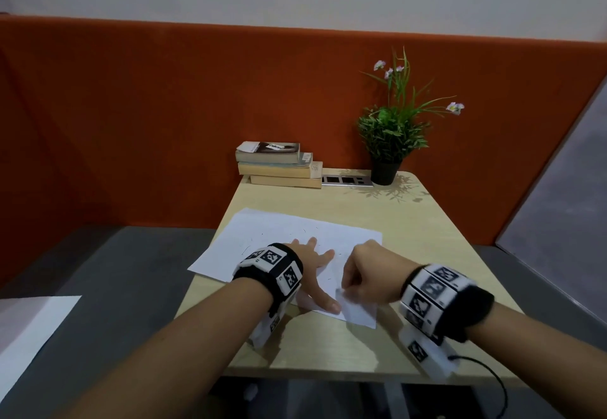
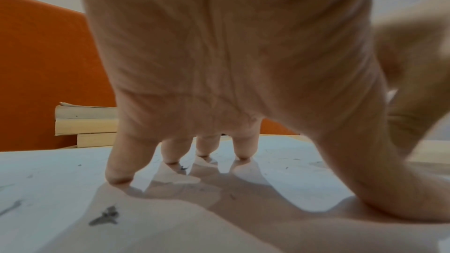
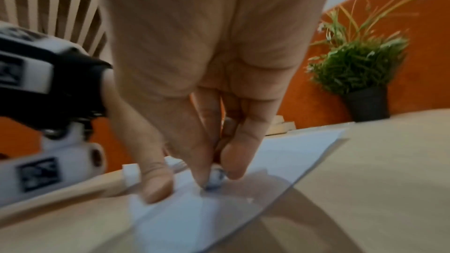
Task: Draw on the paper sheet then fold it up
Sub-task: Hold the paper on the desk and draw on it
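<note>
A white paper sheet [image 1: 295,228] with faint dark marks lies at an angle on the pale wooden table [image 1: 427,221]. My left hand [image 1: 315,267] rests flat on it, fingers spread and straight; the fingertips [image 2: 119,178] press the paper sheet [image 2: 48,180]. My right hand [image 1: 364,274] hovers low over the sheet's near right corner. In the right wrist view its curled fingers [image 3: 199,161] pinch a short grey-tipped drawing stub [image 3: 216,177], tip down on the paper sheet [image 3: 304,151], while its thumb [image 3: 155,186] lies on the paper. The picture there is blurred.
Three stacked books [image 1: 279,165] and a potted plant [image 1: 391,132] stand at the table's far edge, with a socket strip [image 1: 346,180] between them, against an orange partition. Another white sheet [image 1: 29,323] lies at the lower left. A black cable [image 1: 492,385] hangs off the near right edge.
</note>
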Available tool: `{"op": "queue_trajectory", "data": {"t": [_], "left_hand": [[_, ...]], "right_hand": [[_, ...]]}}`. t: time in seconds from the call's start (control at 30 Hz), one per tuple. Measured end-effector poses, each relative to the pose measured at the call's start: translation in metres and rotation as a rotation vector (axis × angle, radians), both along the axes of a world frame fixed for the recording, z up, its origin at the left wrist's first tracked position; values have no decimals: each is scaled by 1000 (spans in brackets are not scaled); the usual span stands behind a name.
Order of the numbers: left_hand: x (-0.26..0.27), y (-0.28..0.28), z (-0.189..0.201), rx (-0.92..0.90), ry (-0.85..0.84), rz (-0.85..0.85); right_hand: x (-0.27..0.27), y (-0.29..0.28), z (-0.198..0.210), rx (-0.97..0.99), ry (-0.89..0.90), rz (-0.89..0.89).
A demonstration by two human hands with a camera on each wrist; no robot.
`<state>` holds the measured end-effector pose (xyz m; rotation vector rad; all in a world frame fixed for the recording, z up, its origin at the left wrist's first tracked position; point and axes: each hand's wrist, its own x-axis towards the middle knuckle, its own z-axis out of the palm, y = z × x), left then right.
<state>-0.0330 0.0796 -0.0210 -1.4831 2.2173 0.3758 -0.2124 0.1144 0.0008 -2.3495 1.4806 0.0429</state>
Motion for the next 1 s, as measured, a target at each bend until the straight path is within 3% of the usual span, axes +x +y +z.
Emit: {"op": "queue_trajectory", "data": {"t": [0.1,0.3,0.57,0.8,1.0], "left_hand": [[-1,1,1,-3,9,2],[-1,0,2,2,-11,6],[-1,-3,-3,9,-10,8],[-1,-1,2,1,-15,9],[-1,5,8,10,-5,12]], "right_hand": [[-3,3,1,26,11,56],[2,-31,0,-107,-2,-66],[-11,5,-4,38,-7,57],[0,-38,2,-103,6,-77],[-13,-3,-7,-26,-27,2]]}}
